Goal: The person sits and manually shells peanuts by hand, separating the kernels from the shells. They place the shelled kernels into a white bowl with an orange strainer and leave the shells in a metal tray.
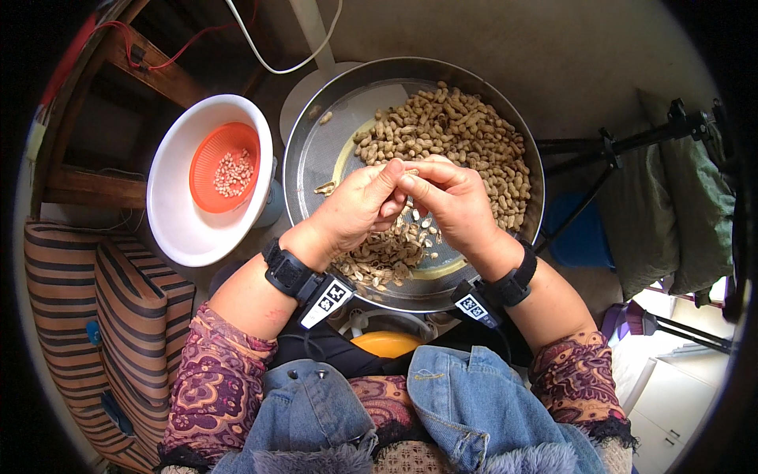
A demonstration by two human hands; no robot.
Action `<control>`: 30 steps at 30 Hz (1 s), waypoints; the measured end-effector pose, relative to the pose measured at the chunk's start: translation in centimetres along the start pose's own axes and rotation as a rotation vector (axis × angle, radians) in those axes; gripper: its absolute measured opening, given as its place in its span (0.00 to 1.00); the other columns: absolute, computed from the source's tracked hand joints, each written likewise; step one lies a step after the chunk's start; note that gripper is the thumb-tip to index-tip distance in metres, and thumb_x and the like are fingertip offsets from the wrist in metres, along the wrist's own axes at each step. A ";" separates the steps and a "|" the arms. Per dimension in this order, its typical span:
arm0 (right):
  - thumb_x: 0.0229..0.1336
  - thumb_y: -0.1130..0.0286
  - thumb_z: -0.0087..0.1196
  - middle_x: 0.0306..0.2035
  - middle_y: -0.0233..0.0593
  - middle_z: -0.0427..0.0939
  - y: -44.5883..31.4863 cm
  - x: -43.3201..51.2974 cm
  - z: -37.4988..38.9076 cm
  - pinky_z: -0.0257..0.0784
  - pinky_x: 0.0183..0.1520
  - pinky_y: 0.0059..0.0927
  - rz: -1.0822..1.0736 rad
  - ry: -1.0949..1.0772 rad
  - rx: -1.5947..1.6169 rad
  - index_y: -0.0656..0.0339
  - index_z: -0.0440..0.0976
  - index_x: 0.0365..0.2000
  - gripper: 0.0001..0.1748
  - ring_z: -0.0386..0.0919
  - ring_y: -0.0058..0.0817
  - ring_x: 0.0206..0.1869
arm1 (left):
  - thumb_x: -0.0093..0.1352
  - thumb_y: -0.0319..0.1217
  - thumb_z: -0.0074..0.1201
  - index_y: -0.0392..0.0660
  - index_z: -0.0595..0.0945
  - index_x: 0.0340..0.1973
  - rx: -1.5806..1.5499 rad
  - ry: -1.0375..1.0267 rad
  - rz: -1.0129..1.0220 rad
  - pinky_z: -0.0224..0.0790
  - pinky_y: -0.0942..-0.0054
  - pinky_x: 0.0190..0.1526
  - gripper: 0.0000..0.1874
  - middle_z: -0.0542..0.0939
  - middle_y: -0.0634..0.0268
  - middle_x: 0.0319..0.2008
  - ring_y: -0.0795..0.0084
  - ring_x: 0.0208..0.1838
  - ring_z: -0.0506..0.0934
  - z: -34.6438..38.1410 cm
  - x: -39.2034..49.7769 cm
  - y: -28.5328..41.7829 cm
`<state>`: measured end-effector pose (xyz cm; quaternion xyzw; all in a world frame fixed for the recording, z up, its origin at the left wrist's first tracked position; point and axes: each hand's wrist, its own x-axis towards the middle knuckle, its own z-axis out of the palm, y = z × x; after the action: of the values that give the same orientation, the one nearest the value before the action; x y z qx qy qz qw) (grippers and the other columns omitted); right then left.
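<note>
My left hand and my right hand meet above a round metal sieve. A peanut shell is pinched between both hands' thumbs and fingers, which cover most of it. Whole unshelled peanuts are heaped across the sieve's far and right side. Nearer me lies a pile of broken empty shells, partly hidden under my hands. A split shell and a single whole peanut sit apart on the mesh at the left.
On the left, a white basin holds an orange plastic basket with shelled peanuts. A striped cushioned seat is below it. Black tripod legs and a blue container stand at right. A white cable hangs beyond.
</note>
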<state>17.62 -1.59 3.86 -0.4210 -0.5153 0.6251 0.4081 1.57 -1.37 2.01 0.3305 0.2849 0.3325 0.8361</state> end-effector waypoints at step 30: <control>0.54 0.70 0.55 0.25 0.33 0.75 -0.1 0.4 -0.8 0.68 0.26 0.17 0.046 0.016 -0.180 0.67 0.77 0.32 0.10 0.71 0.16 0.24 | 0.71 0.41 0.38 0.36 0.74 0.33 0.672 -0.020 0.324 0.64 0.77 0.34 0.19 0.74 0.67 0.25 0.78 0.30 0.71 -0.9 0.1 0.2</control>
<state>18.28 -1.00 3.84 -0.4727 -0.5562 0.5821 0.3583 0.91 -0.84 1.57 0.6306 0.3140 0.3450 0.6203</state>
